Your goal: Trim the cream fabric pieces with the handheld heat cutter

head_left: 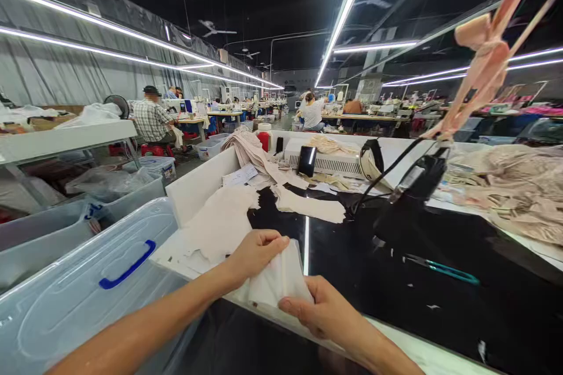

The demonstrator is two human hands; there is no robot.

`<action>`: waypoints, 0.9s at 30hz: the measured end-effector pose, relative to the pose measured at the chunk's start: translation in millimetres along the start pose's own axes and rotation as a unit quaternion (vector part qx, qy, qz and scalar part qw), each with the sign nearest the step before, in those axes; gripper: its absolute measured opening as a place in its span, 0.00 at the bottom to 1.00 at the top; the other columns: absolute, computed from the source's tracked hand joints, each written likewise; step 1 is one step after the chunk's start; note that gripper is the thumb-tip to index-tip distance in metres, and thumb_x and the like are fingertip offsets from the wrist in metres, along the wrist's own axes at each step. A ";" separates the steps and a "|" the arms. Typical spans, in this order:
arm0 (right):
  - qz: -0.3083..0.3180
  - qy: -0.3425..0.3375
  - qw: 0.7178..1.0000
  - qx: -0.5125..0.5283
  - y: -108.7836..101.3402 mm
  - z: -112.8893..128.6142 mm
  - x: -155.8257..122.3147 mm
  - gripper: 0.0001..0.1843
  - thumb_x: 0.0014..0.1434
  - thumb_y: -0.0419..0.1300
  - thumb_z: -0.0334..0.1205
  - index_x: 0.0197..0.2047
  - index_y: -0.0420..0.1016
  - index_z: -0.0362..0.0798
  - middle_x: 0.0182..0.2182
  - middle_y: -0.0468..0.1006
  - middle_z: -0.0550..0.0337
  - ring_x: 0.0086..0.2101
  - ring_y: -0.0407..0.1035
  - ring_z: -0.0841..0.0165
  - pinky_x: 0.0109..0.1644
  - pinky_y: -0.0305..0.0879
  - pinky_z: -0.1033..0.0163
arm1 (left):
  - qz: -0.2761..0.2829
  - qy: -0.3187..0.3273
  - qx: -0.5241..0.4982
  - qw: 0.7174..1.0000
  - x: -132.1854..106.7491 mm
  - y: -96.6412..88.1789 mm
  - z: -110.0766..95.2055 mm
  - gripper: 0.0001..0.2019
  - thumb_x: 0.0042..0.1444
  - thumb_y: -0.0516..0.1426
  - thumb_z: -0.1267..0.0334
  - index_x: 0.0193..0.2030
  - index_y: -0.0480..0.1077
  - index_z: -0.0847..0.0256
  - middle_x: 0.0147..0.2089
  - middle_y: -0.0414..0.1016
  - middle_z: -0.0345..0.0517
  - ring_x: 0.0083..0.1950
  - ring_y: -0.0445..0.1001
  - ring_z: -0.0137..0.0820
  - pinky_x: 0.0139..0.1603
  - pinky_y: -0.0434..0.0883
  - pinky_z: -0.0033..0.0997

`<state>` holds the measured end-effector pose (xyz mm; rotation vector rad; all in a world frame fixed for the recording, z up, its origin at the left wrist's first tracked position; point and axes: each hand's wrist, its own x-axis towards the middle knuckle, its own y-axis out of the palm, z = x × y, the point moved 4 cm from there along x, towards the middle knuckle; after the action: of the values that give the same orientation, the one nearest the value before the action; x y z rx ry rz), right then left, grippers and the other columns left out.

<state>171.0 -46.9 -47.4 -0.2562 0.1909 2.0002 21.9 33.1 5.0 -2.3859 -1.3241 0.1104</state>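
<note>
A folded piece of white fabric [281,275] is held between both hands over the front edge of the table. My left hand [259,253] pinches its upper edge, thumb on top. Lower down on the right side, my right hand [314,307] grips the same piece with thumb and fingers. Just beyond the left hand lie flat cut pieces of off-white fabric [220,220], and another pale strip [312,206] rests farther back on the black tabletop [352,263].
Thread snips [444,269] with teal handles lie on the right. A dark device with a cable [413,181] stands behind them, near hanging pink straps [488,70]. Beige fabric [514,181] is heaped at far right. A lidded plastic bin [88,304] stands left. Seated people work beyond.
</note>
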 end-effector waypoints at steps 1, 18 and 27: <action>-0.006 0.003 1.000 -0.026 0.2 -1.8 -0.5 0.42 0.47 0.76 0.81 0.31 0.64 0.54 0.19 0.53 0.76 0.23 0.44 0.77 0.27 0.41 0.64 | 0.002 0.007 0.011 1.000 1.8 -0.1 1.3 0.37 0.67 0.55 0.22 0.27 0.53 0.53 0.26 0.51 0.31 0.28 0.51 0.27 0.30 0.53 0.31; -0.264 -0.141 0.817 -0.493 -101.0 16.1 23.1 0.29 0.68 0.53 0.27 0.58 0.89 0.59 0.52 0.88 0.57 0.50 0.84 0.61 0.50 0.74 0.60 | 0.025 0.485 0.495 0.721 12.9 45.8 34.9 0.20 0.84 0.59 0.42 0.52 0.81 0.56 0.43 0.84 0.42 0.40 0.78 0.34 0.39 0.67 0.37; -0.369 -0.091 0.655 -0.653 -147.1 12.3 17.0 0.28 0.71 0.55 0.20 0.62 0.88 0.50 0.55 0.90 0.43 0.52 0.82 0.52 0.48 0.76 0.55 | 0.041 0.430 0.465 0.773 3.5 51.5 47.6 0.15 0.82 0.64 0.47 0.64 0.79 0.52 0.55 0.85 0.45 0.50 0.80 0.40 0.50 0.76 0.40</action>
<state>295.9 33.7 -43.0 -0.8583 -1.3537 0.9646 52.3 26.8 -58.0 -1.3136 -0.4917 -0.2350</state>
